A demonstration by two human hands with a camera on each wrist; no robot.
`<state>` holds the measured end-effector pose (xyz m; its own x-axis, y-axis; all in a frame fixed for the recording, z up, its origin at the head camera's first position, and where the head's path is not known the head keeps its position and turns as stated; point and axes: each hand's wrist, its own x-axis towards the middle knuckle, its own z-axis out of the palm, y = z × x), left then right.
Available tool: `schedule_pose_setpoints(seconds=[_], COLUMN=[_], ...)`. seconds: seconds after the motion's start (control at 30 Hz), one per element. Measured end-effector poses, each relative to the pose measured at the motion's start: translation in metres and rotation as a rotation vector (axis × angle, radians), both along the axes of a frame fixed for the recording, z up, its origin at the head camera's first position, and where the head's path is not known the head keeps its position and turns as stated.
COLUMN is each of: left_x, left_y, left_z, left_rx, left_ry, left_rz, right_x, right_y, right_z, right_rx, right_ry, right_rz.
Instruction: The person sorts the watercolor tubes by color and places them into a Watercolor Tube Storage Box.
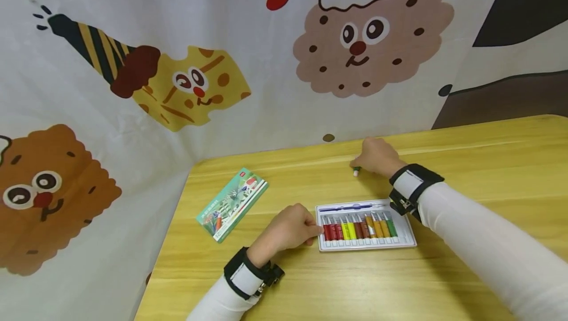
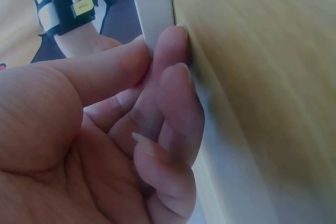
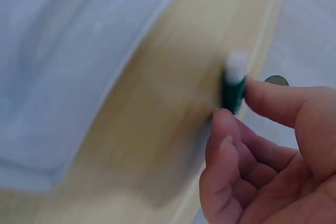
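Note:
My left hand (image 1: 286,227) pinches the left edge of a white plastic paint tray (image 1: 368,248); in the left wrist view its thumb and fingers meet at the corner of the tray (image 2: 153,6). Several paint tubes (image 1: 352,231) lie in a row inside, red through yellow, brown and orange to green. Behind them sits a slim blue paintbrush (image 1: 346,208). Beyond the tray, near the table's back edge, my right hand (image 1: 377,156) holds a small dark green paint tube (image 3: 232,95) between thumb and fingers, its white cap pointing outward.
A flat green printed paint box (image 1: 232,204) lies at an angle on the wooden table (image 1: 284,168), left of the tray. Behind the table hangs a pale cloth (image 1: 262,64) with cartoon biscuits and cheese. My right forearm passes over the tray's right end.

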<state>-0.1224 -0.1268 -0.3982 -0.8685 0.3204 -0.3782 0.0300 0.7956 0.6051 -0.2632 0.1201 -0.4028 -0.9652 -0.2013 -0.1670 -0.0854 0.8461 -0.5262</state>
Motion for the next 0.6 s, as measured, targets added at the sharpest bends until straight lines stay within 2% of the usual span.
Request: schedule_pose_setpoints(seconds=[0.33, 0.47, 0.6], left_x=[0.001, 0.001, 0.001], left_y=[0.002, 0.002, 0.000], left_z=[0.001, 0.001, 0.000], left_rx=[-0.017, -0.017, -0.013], left_ry=[0.003, 0.002, -0.002], left_rz=[0.001, -0.001, -0.001], right_x=[0.005, 0.008, 0.017], right_y=[0.017, 0.031, 0.045], right_z=[0.006, 0.008, 0.020], right_rx=[-0.055, -0.096, -0.138], right_ry=[-0.108, -0.110, -0.088], right_rz=[0.080, 0.081, 0.074])
